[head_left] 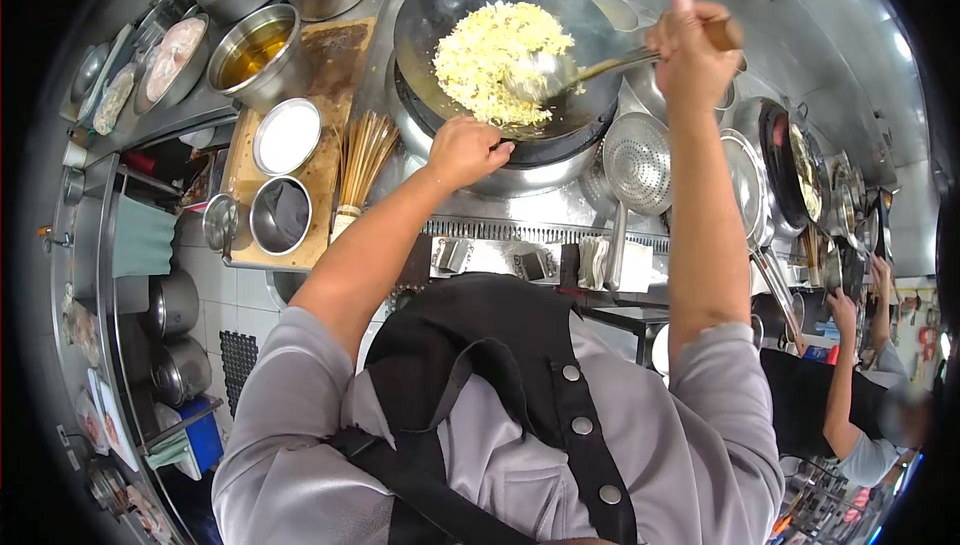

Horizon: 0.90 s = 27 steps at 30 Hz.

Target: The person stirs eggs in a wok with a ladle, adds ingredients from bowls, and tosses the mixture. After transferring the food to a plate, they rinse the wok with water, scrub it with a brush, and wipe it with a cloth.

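Observation:
A large dark wok (pixel 425 30) sits on the stove with a heap of yellow and white rice-like food (pixel 490 50) in it. My right hand (pixel 695 55) is wrapped round the wooden handle of a metal ladle (pixel 545 75), whose bowl rests in the food. At the wok's near edge, my left hand (pixel 468 153) is closed on the rim, and its thumb points right. Light steam hangs over the wok's right side.
On the left, a wooden board (pixel 335 65) holds a white bowl (pixel 287 137), a steel pot (pixel 280 215) and a bamboo brush (pixel 368 155). A pot of yellow liquid (pixel 255 50) stands behind. Right are a perforated strainer (pixel 637 163) and a co-worker (pixel 850 385) at another wok.

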Motion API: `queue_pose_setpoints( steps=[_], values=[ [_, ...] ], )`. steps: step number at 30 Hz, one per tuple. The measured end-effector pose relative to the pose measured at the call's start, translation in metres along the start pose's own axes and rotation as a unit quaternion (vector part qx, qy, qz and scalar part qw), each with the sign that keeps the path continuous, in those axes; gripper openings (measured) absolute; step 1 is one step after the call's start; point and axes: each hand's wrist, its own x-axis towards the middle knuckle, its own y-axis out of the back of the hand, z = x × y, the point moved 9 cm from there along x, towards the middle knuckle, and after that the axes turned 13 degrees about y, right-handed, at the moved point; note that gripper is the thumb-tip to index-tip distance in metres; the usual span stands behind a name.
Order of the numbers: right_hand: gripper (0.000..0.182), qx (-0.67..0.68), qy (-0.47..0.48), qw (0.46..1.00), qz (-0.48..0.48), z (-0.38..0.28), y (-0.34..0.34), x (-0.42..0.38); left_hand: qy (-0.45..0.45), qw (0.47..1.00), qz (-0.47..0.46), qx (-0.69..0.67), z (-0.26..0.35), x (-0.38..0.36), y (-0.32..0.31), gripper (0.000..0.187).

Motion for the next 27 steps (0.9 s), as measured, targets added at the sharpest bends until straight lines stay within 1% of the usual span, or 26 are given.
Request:
queue_pose_setpoints(
  steps=[1,2,4,5,6,8,9,10,12,13,14,16,17,18,20,21,22,24,25,26,27],
  values=[
    [0.015,0.042,-0.001,0.999,-0.021,-0.02,-0.013,0.005,0.0,1.0,-0.015,-0.002,-0.001,0.0,0.0,0.034],
    [0.015,0.044,-0.002,0.999,-0.024,-0.02,-0.021,-0.005,0.003,1.0,-0.012,-0.002,-0.001,0.001,0.002,0.034],
    [0.01,-0.007,0.008,0.998,-0.057,-0.01,-0.035,-0.035,0.009,1.0,-0.001,0.003,0.003,0.0,0.003,0.035],
    [0.011,0.014,-0.003,0.997,-0.071,0.013,-0.033,-0.046,0.022,1.0,-0.013,-0.001,0.002,0.002,0.002,0.036],
    [0.011,0.014,0.001,0.997,-0.073,0.009,-0.044,-0.034,0.02,1.0,-0.01,-0.001,0.001,0.004,0.0,0.036],
    [0.013,0.013,-0.003,0.998,-0.063,-0.003,-0.062,-0.004,-0.02,1.0,0.014,-0.018,0.004,-0.001,0.003,0.037],
    [0.015,0.013,0.041,0.995,-0.089,-0.022,-0.074,-0.002,-0.019,1.0,0.016,-0.016,0.002,0.001,0.003,0.037],
    [0.015,0.016,0.04,0.995,-0.091,-0.011,-0.077,-0.008,-0.021,0.999,0.025,-0.023,0.002,0.0,0.003,0.036],
    [0.015,0.005,0.077,0.996,-0.045,0.02,-0.068,-0.036,-0.022,0.999,0.03,-0.031,0.003,-0.003,0.002,0.036],
    [0.014,-0.039,0.028,0.997,-0.067,0.054,-0.066,-0.045,-0.008,1.0,0.001,-0.026,0.002,-0.003,-0.003,0.035],
    [0.014,-0.037,0.03,0.996,-0.069,0.056,-0.067,-0.028,0.006,1.0,-0.021,-0.019,0.0,0.001,-0.006,0.035],
    [0.014,-0.013,0.002,0.993,-0.117,0.048,-0.084,0.01,0.004,1.0,-0.019,-0.013,0.001,0.0,-0.006,0.034],
    [0.015,-0.058,0.024,0.99,-0.125,0.024,-0.09,0.013,-0.003,1.0,-0.018,-0.008,0.001,0.001,-0.005,0.034],
    [0.015,-0.055,0.025,0.99,-0.129,0.022,-0.095,0.005,-0.001,1.0,-0.014,-0.006,0.001,0.004,-0.002,0.034],
    [0.019,-0.047,0.046,0.997,-0.05,0.031,-0.079,-0.026,0.013,0.999,-0.03,0.004,0.001,0.0,-0.006,0.036],
    [0.019,-0.09,0.052,0.993,-0.059,0.064,-0.066,-0.04,0.013,0.999,-0.033,0.004,0.002,-0.004,-0.008,0.036],
    [0.019,-0.088,0.057,0.993,-0.059,0.065,-0.068,-0.023,0.011,0.999,-0.041,0.004,0.002,-0.002,-0.008,0.036],
    [0.017,-0.136,0.038,0.984,-0.104,0.056,-0.08,0.012,0.014,0.999,-0.052,0.006,0.003,-0.004,-0.008,0.036],
    [0.014,-0.077,0.017,0.995,-0.065,0.051,-0.078,0.024,0.025,0.998,-0.06,0.014,0.002,-0.001,-0.009,0.036],
    [0.014,-0.077,0.02,0.995,-0.064,0.047,-0.079,0.024,0.036,0.997,-0.066,0.021,-0.002,0.004,-0.011,0.036],
    [0.013,-0.043,0.083,0.994,-0.064,0.03,-0.079,0.019,0.036,0.997,-0.065,0.019,-0.003,0.005,-0.014,0.036]
  ],
)
